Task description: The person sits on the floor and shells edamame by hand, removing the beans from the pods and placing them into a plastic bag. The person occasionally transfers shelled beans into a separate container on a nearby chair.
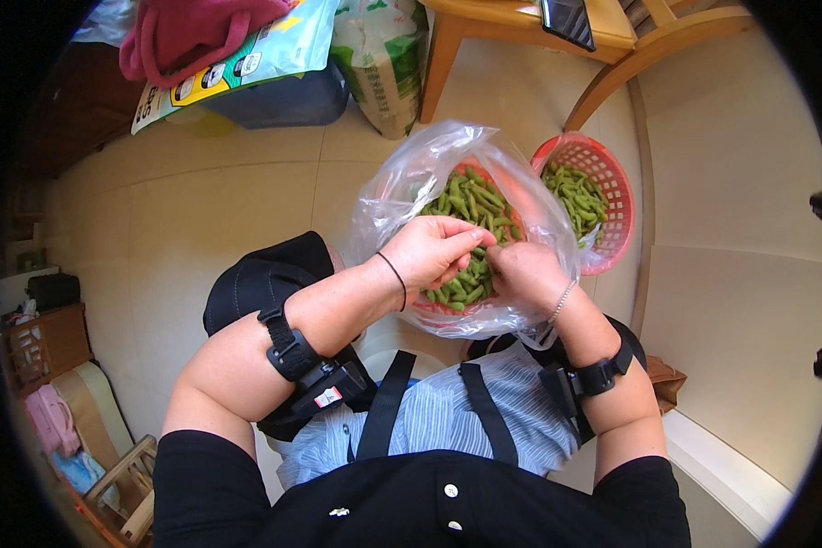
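Note:
A clear plastic bag (pixel 390 198) stands wide open before me, with a red container partly showing inside it. Green soybean pods (pixel 476 198) fill the middle of the bag. Over the pods, my left hand (pixel 435 253) has its thumb and forefinger pinched together. My right hand (pixel 527 274) is curled at the bag's right side, its fingertips meeting those of the left. Whatever lies between the fingertips is too small or hidden to tell. Just right of the bag, a pink-red plastic basket (pixel 623 212) holds more green pods and a bit of clear plastic film.
A wooden chair (pixel 445 61) with a smartphone (pixel 567 22) on it stands beyond the bag. To its left are a green and white sack (pixel 381 82) and a dark plastic bin (pixel 281 99). A pale wall (pixel 726 205) runs along the right, close to the basket.

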A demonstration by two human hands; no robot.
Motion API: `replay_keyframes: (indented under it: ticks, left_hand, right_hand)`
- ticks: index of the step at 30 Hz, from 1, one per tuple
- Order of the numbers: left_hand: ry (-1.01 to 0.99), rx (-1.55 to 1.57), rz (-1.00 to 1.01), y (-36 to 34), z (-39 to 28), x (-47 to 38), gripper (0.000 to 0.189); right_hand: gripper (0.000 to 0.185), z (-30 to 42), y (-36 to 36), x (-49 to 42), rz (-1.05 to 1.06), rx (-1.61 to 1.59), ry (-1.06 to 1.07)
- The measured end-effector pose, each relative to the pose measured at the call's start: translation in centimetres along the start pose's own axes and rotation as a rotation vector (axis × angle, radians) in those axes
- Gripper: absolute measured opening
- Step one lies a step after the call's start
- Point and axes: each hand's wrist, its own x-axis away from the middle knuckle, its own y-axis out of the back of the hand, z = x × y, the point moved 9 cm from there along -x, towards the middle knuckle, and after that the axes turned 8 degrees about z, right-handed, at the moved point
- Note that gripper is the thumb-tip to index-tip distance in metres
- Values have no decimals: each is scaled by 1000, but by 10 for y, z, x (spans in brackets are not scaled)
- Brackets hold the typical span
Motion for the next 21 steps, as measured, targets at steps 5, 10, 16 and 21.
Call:
replay_keyframes:
  ticks: [5,10,16,21]
  left_hand:
    - [78,7,-8,1,4,3,41]
    - [18,12,145,-19,0,4,27]
    - [-102,39,309,-36,-14,7,20]
    - [-134,71,278,-32,-16,5,20]
  right_hand:
    - [9,-24,40,12,-104,-963,123]
    - [18,-35,72,35,-319,-1517,264]
    - [19,-19,72,35,-265,-1558,348]
    - [20,-16,74,37,-269,-1507,347]
